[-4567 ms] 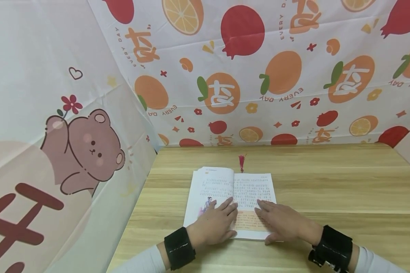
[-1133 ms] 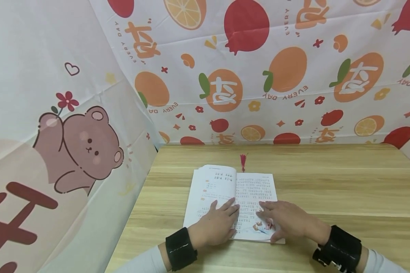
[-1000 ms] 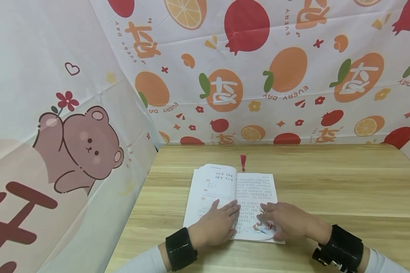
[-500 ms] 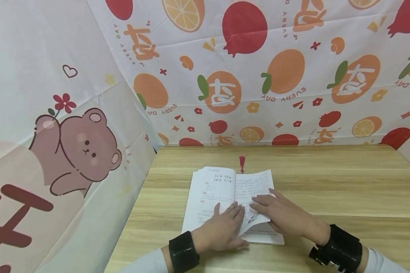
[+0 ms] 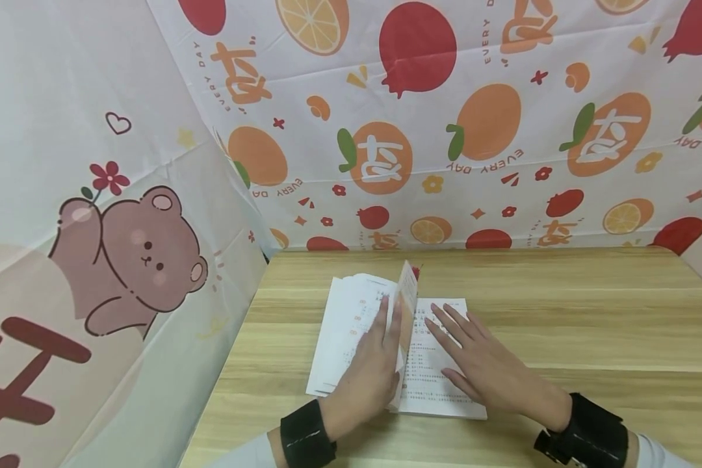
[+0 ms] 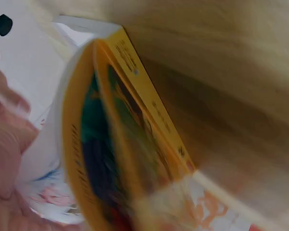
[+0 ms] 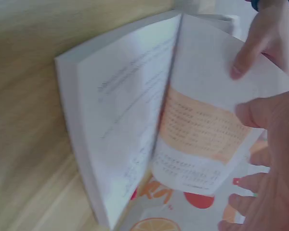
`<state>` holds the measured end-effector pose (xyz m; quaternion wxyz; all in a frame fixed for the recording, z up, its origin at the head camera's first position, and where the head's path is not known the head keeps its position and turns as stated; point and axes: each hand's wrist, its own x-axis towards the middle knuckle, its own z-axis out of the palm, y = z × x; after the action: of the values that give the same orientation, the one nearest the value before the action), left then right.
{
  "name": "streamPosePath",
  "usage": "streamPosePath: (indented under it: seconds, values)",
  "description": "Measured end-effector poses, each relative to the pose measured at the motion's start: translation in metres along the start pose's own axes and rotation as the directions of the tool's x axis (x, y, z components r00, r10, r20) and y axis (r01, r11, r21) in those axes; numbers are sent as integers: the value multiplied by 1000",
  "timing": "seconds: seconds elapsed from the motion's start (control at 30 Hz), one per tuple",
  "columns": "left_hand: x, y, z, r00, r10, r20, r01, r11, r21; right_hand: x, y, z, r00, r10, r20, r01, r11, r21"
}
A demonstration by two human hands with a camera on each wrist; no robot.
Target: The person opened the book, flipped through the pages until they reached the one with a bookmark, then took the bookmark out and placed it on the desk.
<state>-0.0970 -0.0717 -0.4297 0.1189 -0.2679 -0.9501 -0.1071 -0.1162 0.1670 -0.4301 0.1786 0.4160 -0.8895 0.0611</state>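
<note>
An open book (image 5: pixel 439 390) lies on the wooden table, with one leaf (image 5: pixel 408 305) standing nearly upright along its middle. My left hand (image 5: pixel 368 370) is at this leaf's left side; in the right wrist view its thumb (image 7: pixel 240 70) lies over the leaf's printed face, the other fingers behind, pinching it. My right hand (image 5: pixel 485 364) is spread over the right-hand page, fingers extended, holding nothing. An orange text panel (image 7: pixel 197 125) shows on the raised leaf. The left wrist view, blurred, shows the book's yellow spine (image 6: pixel 147 91) and cover from below.
A red tassel (image 5: pixel 416 272) pokes out behind the raised leaf at the book's far edge. The wooden table (image 5: pixel 573 318) extends to both sides. A fruit-patterned cloth (image 5: pixel 433 175) hangs behind it, and a bear-printed cloth (image 5: pixel 158 260) hangs at the left.
The right hand lifted the leaf from its lower right corner and brought it leftward until upright. The left hand moved from lying flat on the pages to pinching the leaf; the right hand let go.
</note>
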Motion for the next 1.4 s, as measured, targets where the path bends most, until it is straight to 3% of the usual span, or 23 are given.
streamPosePath:
  seconds: [0.1,0.2,0.3,0.37,0.43,0.5,0.6,0.7,0.87,1.4]
  values:
    - [0,-2,-2,1000,11,-19,-7,982,190,-5,1,1,996,17,89,-20,999,34]
    - [0,-6,-1,997,70,27,-75,922,379,-11,1,1,979,15,203,-32,996,83]
    - [-2,-10,2,982,137,127,-180,875,448,-17,0,1,948,19,319,-71,986,150]
    - [-4,-12,5,966,168,199,-241,866,438,-21,-1,3,932,20,363,-90,980,177]
    - [-6,-14,8,948,176,264,-274,874,402,-22,-2,4,923,32,384,-116,974,196]
    - [-7,-16,9,938,156,311,-269,892,364,-23,-2,7,926,33,376,-114,974,195]
    - [-7,-16,7,935,98,340,-206,932,298,-23,-2,8,925,42,377,-119,976,184]
    - [-6,-16,4,940,52,338,-149,952,267,-21,-3,9,917,54,394,-135,974,180]
    - [-4,-16,2,944,35,327,-124,959,256,-18,-4,9,911,68,406,-149,974,172]
    - [-4,-14,0,939,18,343,-101,969,224,-14,-4,8,912,72,404,-153,973,173]
